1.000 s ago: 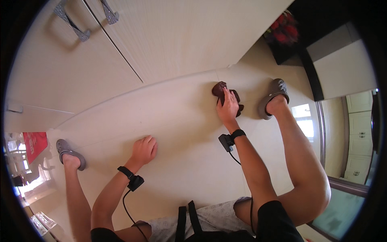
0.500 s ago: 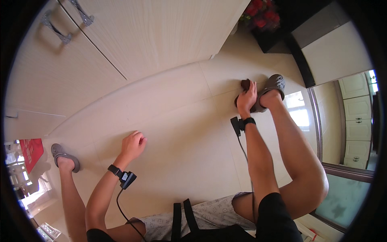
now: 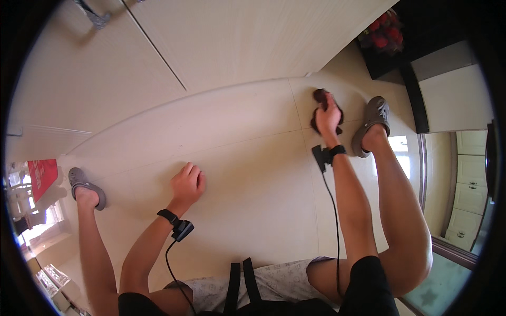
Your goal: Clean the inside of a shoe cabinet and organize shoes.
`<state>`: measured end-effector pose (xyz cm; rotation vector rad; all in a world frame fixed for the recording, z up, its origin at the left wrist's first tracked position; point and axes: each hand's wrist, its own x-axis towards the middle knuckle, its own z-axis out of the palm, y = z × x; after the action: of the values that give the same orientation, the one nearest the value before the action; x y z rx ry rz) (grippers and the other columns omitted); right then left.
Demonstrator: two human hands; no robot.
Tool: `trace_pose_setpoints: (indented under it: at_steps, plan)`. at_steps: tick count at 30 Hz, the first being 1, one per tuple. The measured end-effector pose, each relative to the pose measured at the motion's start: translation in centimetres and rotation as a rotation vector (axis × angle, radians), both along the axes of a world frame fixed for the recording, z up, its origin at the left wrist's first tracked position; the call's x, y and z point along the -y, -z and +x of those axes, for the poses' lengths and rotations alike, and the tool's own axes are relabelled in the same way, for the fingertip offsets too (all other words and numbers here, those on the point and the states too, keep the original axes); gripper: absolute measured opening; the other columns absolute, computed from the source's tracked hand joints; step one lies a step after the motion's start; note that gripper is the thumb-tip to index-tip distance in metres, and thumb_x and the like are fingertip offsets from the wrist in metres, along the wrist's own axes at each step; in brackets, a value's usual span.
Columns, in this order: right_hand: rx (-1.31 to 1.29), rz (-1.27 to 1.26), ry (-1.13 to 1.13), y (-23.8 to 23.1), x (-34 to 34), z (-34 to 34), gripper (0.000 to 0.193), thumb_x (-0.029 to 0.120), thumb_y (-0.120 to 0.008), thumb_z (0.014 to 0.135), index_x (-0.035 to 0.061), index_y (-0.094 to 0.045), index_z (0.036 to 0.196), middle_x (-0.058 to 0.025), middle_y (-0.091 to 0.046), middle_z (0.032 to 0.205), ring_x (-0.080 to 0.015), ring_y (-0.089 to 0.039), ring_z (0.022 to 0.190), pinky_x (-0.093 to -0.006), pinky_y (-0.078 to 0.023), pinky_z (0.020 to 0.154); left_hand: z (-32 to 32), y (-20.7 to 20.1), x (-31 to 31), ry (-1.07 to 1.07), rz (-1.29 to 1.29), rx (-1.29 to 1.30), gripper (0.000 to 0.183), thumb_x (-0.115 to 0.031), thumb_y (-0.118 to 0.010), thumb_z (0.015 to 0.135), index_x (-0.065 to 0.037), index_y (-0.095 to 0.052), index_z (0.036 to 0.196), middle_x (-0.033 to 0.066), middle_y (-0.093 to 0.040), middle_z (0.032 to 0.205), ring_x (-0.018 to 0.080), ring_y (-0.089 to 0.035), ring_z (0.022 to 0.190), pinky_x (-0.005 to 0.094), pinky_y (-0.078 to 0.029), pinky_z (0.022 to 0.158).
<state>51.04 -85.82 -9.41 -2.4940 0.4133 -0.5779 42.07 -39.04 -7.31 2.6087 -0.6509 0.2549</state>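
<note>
My right hand [image 3: 329, 117] is pressed down on a crumpled dark brown cloth [image 3: 320, 96] on the beige tiled floor [image 3: 253, 158]. The cloth sticks out past the fingertips and on both sides of the palm. Just to the right of it is my right foot in a grey-brown clog [image 3: 377, 113]. Over the floor at centre left, my left hand [image 3: 188, 183] is loosely curled into a fist with nothing showing in it. I cannot tell whether it touches the tiles. Each wrist wears a black strap with a small cabled device.
A pale wood-grain cabinet [image 3: 211, 37] borders the floor at the far side. My left foot, in a matching clog [image 3: 87, 188], stands at the left near a red bag-like item [image 3: 43, 178]. Red flowers [image 3: 385, 34] and a dark unit are at the far right, and a sliding-door track [image 3: 423, 184] runs nearer.
My right hand and the cloth have slid left across the tiles, away from the right clog. My left hand stays curled. The view has shifted, so the cabinet sits further right.
</note>
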Motion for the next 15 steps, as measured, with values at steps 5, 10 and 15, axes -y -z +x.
trace_pose_setpoints:
  at_steps: [5,10,15]
  plan:
    - [-0.047,-0.024,-0.149,0.5,-11.1,-3.4,0.073,0.018,-0.065,0.086,-0.0067,-0.037,0.148,-0.0313,-0.035,0.155,-0.0458,-0.037,0.142,-0.0537,-0.031,0.117,0.2,0.8,-0.1,-0.001,-0.037,0.037,0.010,-0.013,-0.063,0.085,-0.008,-0.056,0.078,0.0069,-0.054,0.078,0.0277,-0.059,0.066,0.0395,-0.047,0.054]
    - [-0.339,-0.005,-0.290,-1.4,-18.0,-9.2,0.077,0.015,-0.060,0.088,-0.0083,-0.025,0.153,-0.0329,-0.024,0.159,-0.0483,-0.035,0.140,-0.0559,-0.030,0.116,0.5,0.4,0.0,-0.063,-0.029,-0.118,0.012,-0.014,-0.063,0.087,-0.007,-0.059,0.077,0.0083,-0.058,0.079,0.0305,-0.062,0.069,0.0423,-0.049,0.057]
    - [-0.233,-0.234,-0.073,-0.9,-13.5,-8.9,0.066,0.019,-0.061,0.089,-0.0049,-0.039,0.147,-0.0274,-0.036,0.156,-0.0446,-0.036,0.142,-0.0572,-0.027,0.117,0.8,-0.7,-0.8,-0.033,-0.037,-0.269,0.014,-0.015,-0.064,0.087,-0.007,-0.061,0.075,0.0082,-0.061,0.079,0.0320,-0.063,0.069,0.0424,-0.050,0.058]
